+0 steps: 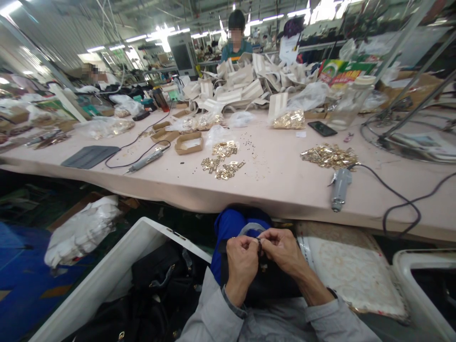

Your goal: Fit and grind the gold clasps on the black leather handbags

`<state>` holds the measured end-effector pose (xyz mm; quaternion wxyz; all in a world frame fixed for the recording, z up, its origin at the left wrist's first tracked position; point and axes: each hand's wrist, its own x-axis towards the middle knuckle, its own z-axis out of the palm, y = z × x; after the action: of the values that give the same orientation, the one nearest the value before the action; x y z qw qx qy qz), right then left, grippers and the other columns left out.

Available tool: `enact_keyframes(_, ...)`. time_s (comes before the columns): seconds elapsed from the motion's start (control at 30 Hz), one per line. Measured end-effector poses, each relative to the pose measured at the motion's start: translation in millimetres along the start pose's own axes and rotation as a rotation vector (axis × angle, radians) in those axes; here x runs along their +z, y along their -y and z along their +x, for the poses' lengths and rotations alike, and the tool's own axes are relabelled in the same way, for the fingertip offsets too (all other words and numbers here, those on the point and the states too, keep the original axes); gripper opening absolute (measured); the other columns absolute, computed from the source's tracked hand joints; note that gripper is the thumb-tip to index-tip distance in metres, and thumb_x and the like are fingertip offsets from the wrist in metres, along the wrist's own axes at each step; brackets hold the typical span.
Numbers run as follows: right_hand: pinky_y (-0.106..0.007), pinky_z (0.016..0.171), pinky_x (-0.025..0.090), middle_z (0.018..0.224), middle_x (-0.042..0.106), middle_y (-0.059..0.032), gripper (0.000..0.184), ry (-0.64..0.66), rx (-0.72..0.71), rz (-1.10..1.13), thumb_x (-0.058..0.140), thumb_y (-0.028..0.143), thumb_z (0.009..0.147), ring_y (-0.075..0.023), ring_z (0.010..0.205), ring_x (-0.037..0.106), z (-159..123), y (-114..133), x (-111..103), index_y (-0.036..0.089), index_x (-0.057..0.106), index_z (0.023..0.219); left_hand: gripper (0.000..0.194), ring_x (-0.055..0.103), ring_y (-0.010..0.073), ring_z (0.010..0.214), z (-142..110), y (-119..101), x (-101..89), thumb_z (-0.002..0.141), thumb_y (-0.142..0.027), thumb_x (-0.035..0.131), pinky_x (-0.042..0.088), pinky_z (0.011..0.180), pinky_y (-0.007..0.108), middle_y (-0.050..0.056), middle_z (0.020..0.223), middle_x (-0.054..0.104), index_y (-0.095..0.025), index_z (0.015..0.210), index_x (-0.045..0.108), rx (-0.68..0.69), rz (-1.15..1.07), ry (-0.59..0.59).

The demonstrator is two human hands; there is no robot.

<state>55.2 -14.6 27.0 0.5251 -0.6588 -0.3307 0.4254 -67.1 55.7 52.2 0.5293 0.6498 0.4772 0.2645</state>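
Note:
A black bag [274, 282] with a small gold fitting lies across my lap. My left hand [242, 261] is closed, its thumb and fingertips pinching a small dark part at the bag's top edge. My right hand [287, 249] meets it from the other side, also pinched on that dark part. The fingertips nearly touch, and the exact piece between them is too small to make out. On the table ahead lie loose gold metal plates [224, 161], apart from both hands.
Grey electric screwdrivers [341, 190] [147, 160] lie on the pink-covered table [278, 190]. More gold pieces [329, 156], a phone [322, 128] and beige straps [242, 85] are farther back. At left, a white bin [96, 280] holds black bags [160, 275]. A co-worker [235, 45] sits opposite.

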Motion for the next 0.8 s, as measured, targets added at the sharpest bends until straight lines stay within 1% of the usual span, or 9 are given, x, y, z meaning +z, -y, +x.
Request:
enact_keyframes(0.1, -0.021, 0.049, 0.041, 0.064, 0.069, -0.0037, 0.019, -0.017, 0.017, 0.028, 0.066, 0.029, 0.082, -0.0117, 0.051, 0.058, 1.6, -1.5, -1.2, 0.012, 0.074, 0.081, 0.026, 0.061, 0.0148, 0.052, 2.7, 5.3, -1.2, 0.08, -0.023, 0.064, 0.038, 0.05, 0.023, 0.005, 0.056, 0.071, -0.012, 0.061, 0.076, -0.007, -0.053, 0.045)
enact_keyframes(0.2, -0.02, 0.047, 0.038, 0.059, 0.066, -0.0024, 0.022, -0.058, 0.047, 0.066, 0.068, 0.032, 0.081, -0.0102, 0.048, 0.053, 4.2, -2.8, -2.2, 0.011, 0.074, 0.082, 0.018, 0.056, 0.0116, 0.044, 4.1, 10.0, -6.4, 0.078, -0.022, 0.066, 0.041, 0.048, 0.023, 0.005, 0.063, 0.074, -0.011, 0.078, 0.08, -0.063, -0.192, 0.217)
enact_keyframes(0.27, -0.02, 0.045, 0.035, 0.056, 0.063, -0.001, 0.023, -0.066, 0.058, 0.081, 0.069, 0.034, 0.08, -0.0096, 0.046, 0.051, 5.6, -3.6, -2.9, 0.011, 0.074, 0.083, 0.021, 0.059, 0.0115, 0.047, 3.8, 12.1, -9.7, 0.074, -0.015, 0.067, 0.049, 0.055, 0.023, 0.006, 0.07, 0.077, -0.01, 0.089, 0.08, -0.072, -0.252, 0.299)
enact_keyframes(0.33, -0.021, 0.046, 0.036, 0.057, 0.063, -0.0006, 0.023, -0.053, 0.047, 0.089, 0.069, 0.034, 0.08, -0.0096, 0.046, 0.05, 6.3, -3.9, -3.4, 0.012, 0.074, 0.084, 0.022, 0.068, 0.0152, 0.059, 3.3, 14.8, -10.7, 0.071, -0.009, 0.066, 0.054, 0.064, 0.024, 0.009, 0.073, 0.078, -0.009, 0.087, 0.079, -0.074, -0.27, 0.287)
enact_keyframes(0.4, -0.022, 0.048, 0.038, 0.063, 0.065, -0.0016, 0.022, -0.009, 0.014, 0.074, 0.068, 0.033, 0.082, -0.0105, 0.05, 0.052, 6.1, -3.4, -3.6, 0.012, 0.073, 0.086, 0.016, 0.072, 0.0186, 0.066, 3.3, 19.5, -9.1, 0.069, -0.008, 0.066, 0.053, 0.064, 0.024, 0.011, 0.072, 0.077, -0.008, 0.082, 0.076, -0.111, -0.274, 0.225)
enact_keyframes(0.57, -0.025, 0.058, 0.041, 0.071, 0.067, -0.003, 0.023, 0.011, -0.124, -0.188, 0.069, 0.036, 0.086, -0.0141, 0.063, 0.057, 6.1, -2.7, -3.9, 0.015, 0.071, 0.078, 0.015, 0.067, 0.0142, 0.06, 4.7, 32.0, -6.6, 0.07, -0.008, 0.07, 0.047, 0.056, 0.02, 0.007, 0.068, 0.074, -0.009, 0.085, 0.071, -0.105, -0.263, 0.169)
enact_keyframes(0.7, -0.025, 0.053, 0.036, 0.06, 0.058, -0.0003, 0.034, -0.045, -0.111, -0.086, 0.066, 0.047, 0.09, -0.0123, 0.054, 0.049, 10.4, -7.3, -3.9, 0.015, 0.069, 0.077, 0.021, 0.057, 0.0079, 0.041, 1.9, 31.6, -8.9, 0.084, -0.021, 0.068, 0.043, 0.043, 0.02, 0.007, 0.084, 0.078, -0.012, 0.101, 0.073, -0.049, -0.306, 0.299)
enact_keyframes(0.77, -0.025, 0.051, 0.033, 0.057, 0.054, 0.0012, 0.038, -0.059, -0.099, -0.038, 0.065, 0.05, 0.091, -0.0115, 0.051, 0.045, 12.0, -7.6, -2.2, 0.015, 0.067, 0.077, 0.022, 0.058, 0.0085, 0.041, 0.1, 31.1, -7.8, 0.088, -0.026, 0.066, 0.044, 0.043, 0.021, 0.008, 0.089, 0.079, -0.013, 0.103, 0.075, -0.01, -0.312, 0.287)
enact_keyframes(0.8, -0.026, 0.052, 0.034, 0.058, 0.054, 0.0011, 0.038, -0.056, -0.104, -0.044, 0.064, 0.05, 0.091, -0.0117, 0.052, 0.045, 12.1, -6.8, -0.6, 0.015, 0.067, 0.077, 0.02, 0.063, 0.0108, 0.049, -0.5, 31.4, -6.5, 0.088, -0.025, 0.066, 0.048, 0.049, 0.022, 0.008, 0.088, 0.079, -0.013, 0.099, 0.077, 0.019, -0.304, 0.241)
